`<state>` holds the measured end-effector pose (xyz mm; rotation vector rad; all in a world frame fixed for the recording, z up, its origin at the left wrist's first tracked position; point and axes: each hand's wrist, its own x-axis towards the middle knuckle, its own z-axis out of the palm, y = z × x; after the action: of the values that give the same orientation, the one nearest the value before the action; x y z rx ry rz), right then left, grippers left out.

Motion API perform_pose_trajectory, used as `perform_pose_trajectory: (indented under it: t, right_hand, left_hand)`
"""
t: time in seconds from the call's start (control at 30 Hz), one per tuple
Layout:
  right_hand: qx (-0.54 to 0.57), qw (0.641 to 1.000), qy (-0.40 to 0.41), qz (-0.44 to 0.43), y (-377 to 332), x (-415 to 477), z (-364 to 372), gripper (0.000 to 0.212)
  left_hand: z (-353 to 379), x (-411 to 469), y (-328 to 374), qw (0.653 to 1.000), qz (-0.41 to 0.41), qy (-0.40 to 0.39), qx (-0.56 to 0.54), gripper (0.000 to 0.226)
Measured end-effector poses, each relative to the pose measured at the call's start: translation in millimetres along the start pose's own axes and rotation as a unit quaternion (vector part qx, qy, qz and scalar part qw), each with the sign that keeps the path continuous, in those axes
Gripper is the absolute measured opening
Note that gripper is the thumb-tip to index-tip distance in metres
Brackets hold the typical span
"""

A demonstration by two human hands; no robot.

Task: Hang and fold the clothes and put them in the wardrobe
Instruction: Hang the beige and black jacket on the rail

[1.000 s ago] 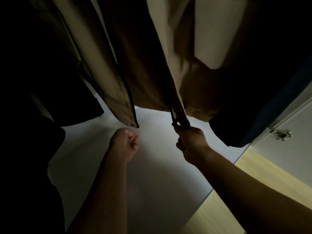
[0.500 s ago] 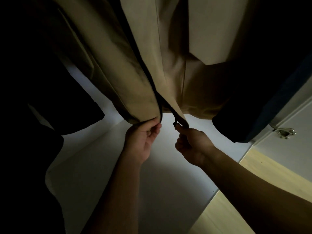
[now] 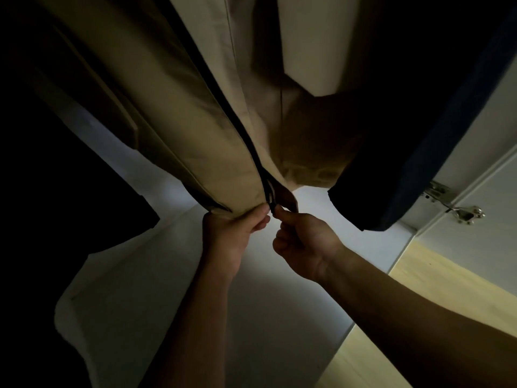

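A beige jacket [image 3: 179, 113] with a dark zipper [image 3: 246, 141] hangs inside the wardrobe, seen from below. My left hand [image 3: 232, 236] grips the bottom hem of the jacket's left front panel. Just right of it, my right hand [image 3: 302, 242] pinches the bottom end of the right front panel at the zipper. The two bottom ends of the zipper meet between my thumbs. The jacket's top and its hanger are out of view.
Dark garments hang on both sides: a black one [image 3: 70, 163] at left, a dark navy one [image 3: 419, 135] at right. The white wardrobe floor [image 3: 251, 317] lies below. A metal door hinge [image 3: 458, 211] and the wooden room floor [image 3: 419, 289] are at right.
My left hand, a loose fist below the jacket a second ago, rose and took hold of the left panel's hem, then drew it right until it met the right panel's zipper end.
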<state>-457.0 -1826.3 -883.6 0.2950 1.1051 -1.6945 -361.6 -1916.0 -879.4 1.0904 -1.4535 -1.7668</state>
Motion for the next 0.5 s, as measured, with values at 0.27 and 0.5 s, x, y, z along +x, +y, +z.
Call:
perform_pose_trajectory:
  t: [0.27, 0.5]
  right_hand:
    - [0.005, 1.0, 0.029, -0.001, 5.3, -1.1, 5.6, 0.014]
    - [0.012, 0.999, 0.036, 0.0, 4.9, -1.5, 8.8, 0.012]
  left_hand:
    - [5.0, -3.7, 2.4, 0.998, 0.058, 0.035, 0.008, 0.036]
    - [7.7, 0.1, -0.9, 0.996, 0.061, 0.069, -0.01, 0.014]
